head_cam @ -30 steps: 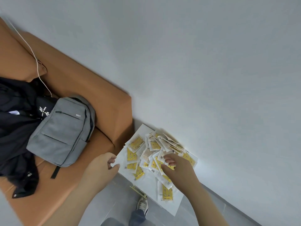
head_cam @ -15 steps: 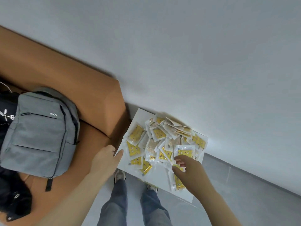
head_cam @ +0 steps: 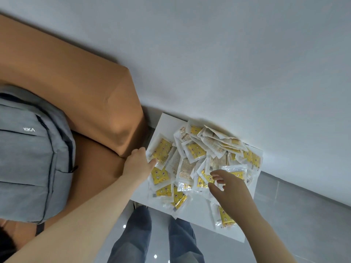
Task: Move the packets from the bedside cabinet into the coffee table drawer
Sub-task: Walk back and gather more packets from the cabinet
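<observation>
Loosely, right hand (head_cam: 230,188) fingers (head_cam: 218,174) spread, touching packets (head_cam: 195,150), left hand (head_cam: 137,165) thumb on 1 packet (head_cam: 161,152), grip unclear.

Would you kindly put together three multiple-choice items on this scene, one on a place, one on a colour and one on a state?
1. Where does the backpack lie?
A. on a shelf
B. on the sofa
C. on the floor

2. What colour is the print on most packets?
A. blue
B. red
C. yellow

3. How do the packets lie?
A. in a loose, overlapping heap
B. in one neat stack
C. inside a closed box

Answers:
1 B, the backpack rests on the sofa's seat.
2 C, yellow panels show on most packets.
3 A, they sprawl across each other on the cabinet top.
</observation>
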`<action>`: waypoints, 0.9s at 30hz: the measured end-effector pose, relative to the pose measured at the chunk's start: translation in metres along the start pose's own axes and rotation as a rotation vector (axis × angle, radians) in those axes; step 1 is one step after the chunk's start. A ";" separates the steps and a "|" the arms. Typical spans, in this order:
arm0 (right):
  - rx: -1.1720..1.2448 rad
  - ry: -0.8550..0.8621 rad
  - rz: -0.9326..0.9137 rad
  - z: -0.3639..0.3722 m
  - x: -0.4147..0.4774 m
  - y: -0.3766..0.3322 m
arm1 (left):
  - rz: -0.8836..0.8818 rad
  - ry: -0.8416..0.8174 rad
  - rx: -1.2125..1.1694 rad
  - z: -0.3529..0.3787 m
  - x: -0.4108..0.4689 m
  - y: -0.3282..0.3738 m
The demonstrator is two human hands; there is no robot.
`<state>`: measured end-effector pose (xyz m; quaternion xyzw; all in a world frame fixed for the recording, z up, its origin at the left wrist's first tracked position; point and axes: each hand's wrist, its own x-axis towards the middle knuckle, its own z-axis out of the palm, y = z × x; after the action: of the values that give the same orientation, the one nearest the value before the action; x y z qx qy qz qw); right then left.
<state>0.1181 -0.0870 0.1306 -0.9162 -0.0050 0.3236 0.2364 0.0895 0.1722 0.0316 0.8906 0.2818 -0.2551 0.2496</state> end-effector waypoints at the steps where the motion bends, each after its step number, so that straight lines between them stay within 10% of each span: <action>1: -0.010 0.006 -0.004 0.002 0.006 0.001 | 0.004 0.008 0.009 0.006 0.009 0.000; 27: -0.022 0.037 -0.015 0.029 0.035 0.018 | -0.107 0.094 -0.110 0.045 0.042 -0.019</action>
<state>0.1259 -0.0852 0.0825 -0.9244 -0.0110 0.3049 0.2287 0.0933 0.1752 -0.0326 0.8703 0.3539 -0.2103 0.2706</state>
